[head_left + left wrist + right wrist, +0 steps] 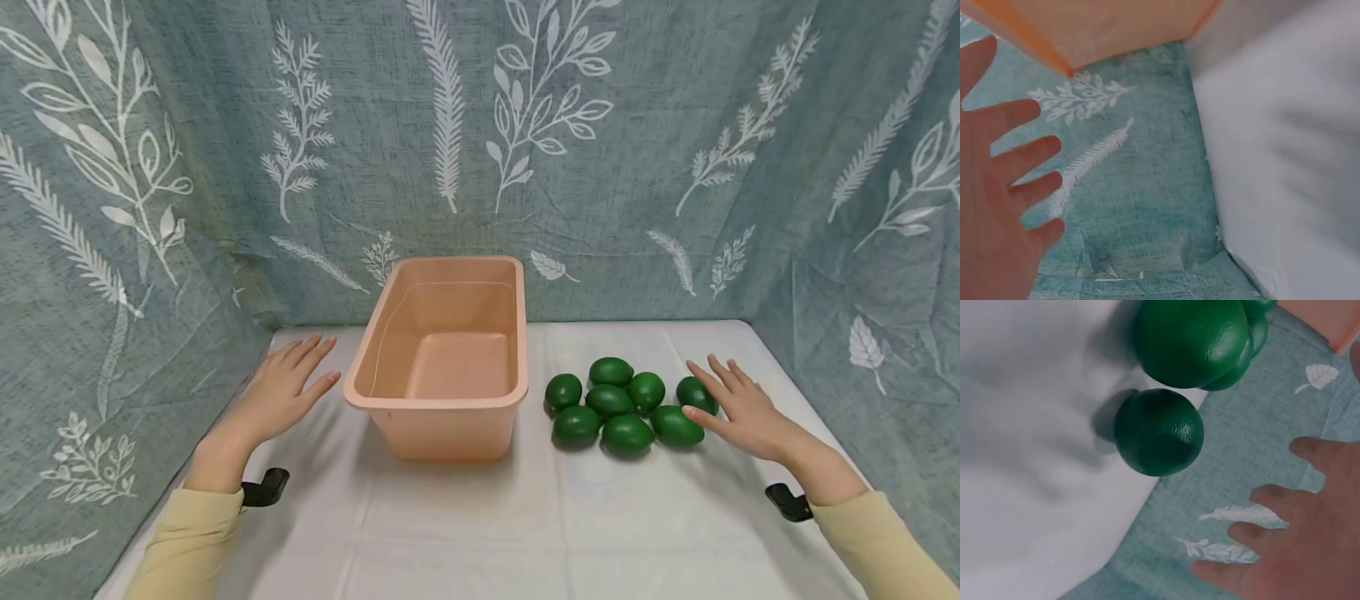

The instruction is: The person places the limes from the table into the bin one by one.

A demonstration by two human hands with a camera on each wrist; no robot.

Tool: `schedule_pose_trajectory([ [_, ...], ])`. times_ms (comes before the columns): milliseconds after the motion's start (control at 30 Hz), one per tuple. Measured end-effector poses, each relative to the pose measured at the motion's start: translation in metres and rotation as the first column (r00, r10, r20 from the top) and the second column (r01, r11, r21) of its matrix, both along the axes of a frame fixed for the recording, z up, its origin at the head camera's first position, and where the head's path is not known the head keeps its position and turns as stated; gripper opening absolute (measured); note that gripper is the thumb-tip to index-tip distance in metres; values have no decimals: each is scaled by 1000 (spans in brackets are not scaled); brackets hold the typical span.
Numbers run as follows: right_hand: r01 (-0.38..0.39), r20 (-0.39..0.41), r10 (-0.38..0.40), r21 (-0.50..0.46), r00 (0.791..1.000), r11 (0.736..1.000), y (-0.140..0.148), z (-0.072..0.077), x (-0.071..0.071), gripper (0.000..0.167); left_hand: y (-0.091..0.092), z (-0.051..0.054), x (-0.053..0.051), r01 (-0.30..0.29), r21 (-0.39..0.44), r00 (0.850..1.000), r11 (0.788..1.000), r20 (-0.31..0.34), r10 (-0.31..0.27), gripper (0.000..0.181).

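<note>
Left hand (279, 390) and right hand (744, 414) hold nothing, fingers spread; the green fruits (627, 435) look firm, smooth, perhaps slippery; best gripped round their middles.

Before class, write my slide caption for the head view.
Left hand open beside a peach tub, right hand open by green fruits.
</note>
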State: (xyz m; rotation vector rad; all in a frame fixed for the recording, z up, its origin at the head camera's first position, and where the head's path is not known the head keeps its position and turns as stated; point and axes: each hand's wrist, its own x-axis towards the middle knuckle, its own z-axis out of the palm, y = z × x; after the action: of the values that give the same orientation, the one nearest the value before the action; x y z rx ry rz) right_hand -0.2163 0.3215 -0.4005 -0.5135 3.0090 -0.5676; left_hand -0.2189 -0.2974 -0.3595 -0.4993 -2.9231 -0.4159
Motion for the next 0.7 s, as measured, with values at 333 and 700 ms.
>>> schedule_pose_trajectory([
  [333,1,-14,-2,-105,1000,994,-1,5,-2,76,8,12,13,53,259,999,964,-9,-52,61],
  [700,46,-6,-47,-125,999,991,9,-2,-10,75,19,19,20,46,317,996,947,55,-67,67],
])
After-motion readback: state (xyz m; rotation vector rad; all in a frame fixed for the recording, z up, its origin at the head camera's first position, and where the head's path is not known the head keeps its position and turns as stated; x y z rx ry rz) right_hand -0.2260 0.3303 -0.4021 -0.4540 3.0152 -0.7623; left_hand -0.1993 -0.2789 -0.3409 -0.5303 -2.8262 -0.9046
